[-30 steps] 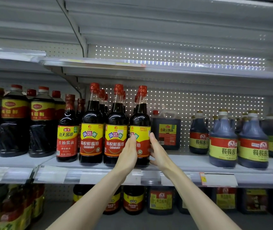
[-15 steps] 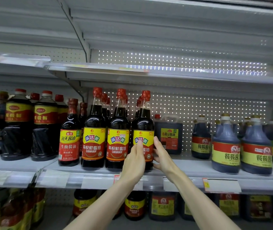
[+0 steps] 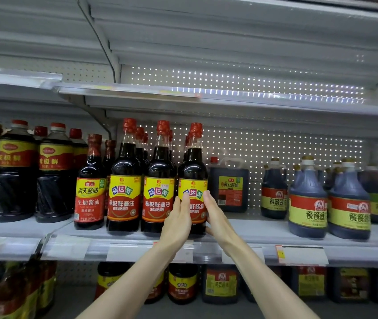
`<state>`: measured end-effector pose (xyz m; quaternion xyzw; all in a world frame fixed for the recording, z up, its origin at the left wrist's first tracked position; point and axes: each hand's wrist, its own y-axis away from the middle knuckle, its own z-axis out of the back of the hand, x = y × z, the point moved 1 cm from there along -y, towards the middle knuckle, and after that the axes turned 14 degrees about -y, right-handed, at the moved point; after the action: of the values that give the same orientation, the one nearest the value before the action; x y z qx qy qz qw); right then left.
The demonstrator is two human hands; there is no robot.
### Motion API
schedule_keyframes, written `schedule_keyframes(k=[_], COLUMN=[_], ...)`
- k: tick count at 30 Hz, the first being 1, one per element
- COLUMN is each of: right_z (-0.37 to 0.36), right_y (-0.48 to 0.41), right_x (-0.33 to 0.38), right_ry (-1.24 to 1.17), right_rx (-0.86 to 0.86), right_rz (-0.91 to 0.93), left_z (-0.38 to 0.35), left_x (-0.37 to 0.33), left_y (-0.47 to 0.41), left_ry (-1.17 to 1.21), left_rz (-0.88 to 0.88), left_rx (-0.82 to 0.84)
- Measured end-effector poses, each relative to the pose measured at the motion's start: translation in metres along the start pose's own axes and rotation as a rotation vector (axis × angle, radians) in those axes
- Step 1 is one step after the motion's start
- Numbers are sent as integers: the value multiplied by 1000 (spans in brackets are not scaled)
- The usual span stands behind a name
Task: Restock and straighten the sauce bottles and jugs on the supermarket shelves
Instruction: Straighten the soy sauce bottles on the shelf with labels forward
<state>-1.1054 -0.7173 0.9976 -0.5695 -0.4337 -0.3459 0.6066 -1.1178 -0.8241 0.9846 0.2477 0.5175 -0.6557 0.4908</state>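
The left hand covers part of the bottle's label; bottles behind the front row are mostly hidden.

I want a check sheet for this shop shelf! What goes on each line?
Surface: grey metal shelf, price tags along its front edge.
Job's things: three tall soy sauce bottles in front, with red caps; the right one is between both hands. Square dark jug stands further back to its right; round-shouldered jugs further right.
Clutter: nothing seen.
Grippers: left hand flat on the bottle's front label; right hand on its right side, fingers loosely curved, no tight grip.
Cables: nothing seen.
Surroundings: bare shelf above; more jars and jugs below, dim.
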Motion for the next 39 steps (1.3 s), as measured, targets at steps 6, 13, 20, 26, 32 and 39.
schedule_keyframes(k=[6,13,20,26,32,39], right_z=[1,1,4,8,11,10], right_y=[-3,-2,-4,-6,-10,-8], right_x=[0,-7,-6,-8,-4,-3], right_ry=[-33,-26,-27,-37,18,142], right_rx=[-7,-2,-10,-37,-79,-94], right_rz=[-17,9,-34,-23,19,80], left_z=[4,6,7,10,13,13], left_x=[-1,3,2,3,3,-1], left_y=[5,12,16,15,16,18], left_ry=[55,37,37,-3,-5,-30], left_rz=[-4,-13,-16,-41,-67,-77], left_rx=[-14,1,-2,-6,-70,-108])
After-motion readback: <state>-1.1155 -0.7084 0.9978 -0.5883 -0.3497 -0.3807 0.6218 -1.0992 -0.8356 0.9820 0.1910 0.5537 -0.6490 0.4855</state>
